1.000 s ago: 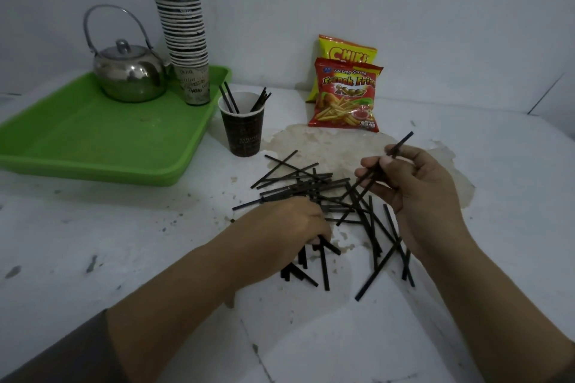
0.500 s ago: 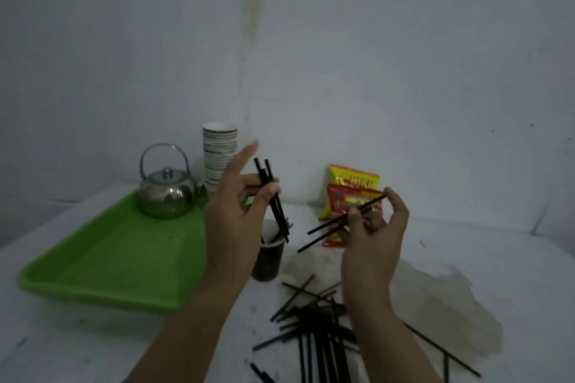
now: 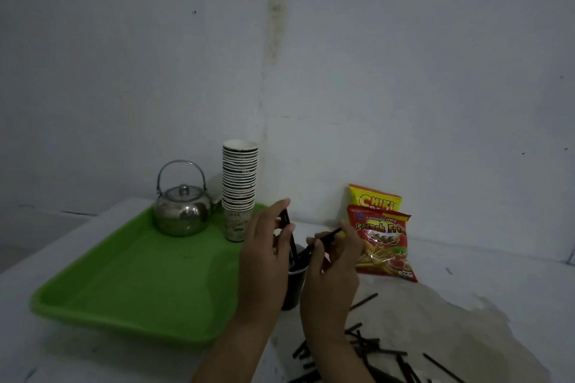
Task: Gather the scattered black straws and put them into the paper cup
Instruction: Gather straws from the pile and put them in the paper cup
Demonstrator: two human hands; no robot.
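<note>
A dark paper cup [image 3: 295,288] stands on the white table between my two hands, mostly hidden by them. My left hand [image 3: 264,261] pinches a few black straws that point down into the cup's mouth. My right hand [image 3: 334,267] grips other black straws, slanted with their lower ends over the cup rim. Several loose black straws [image 3: 370,351] lie scattered on the table near the bottom edge, beside my right forearm.
A green tray [image 3: 130,283] on the left holds a steel kettle [image 3: 183,208] and a tall stack of paper cups [image 3: 239,183]. Two snack bags [image 3: 382,239] lean against the wall on the right. A pale stain [image 3: 460,320] covers the table there.
Both hands have come down and together over the cup, bringing their straws into its mouth. The camera has tilted further up, so less of the straw pile shows.
</note>
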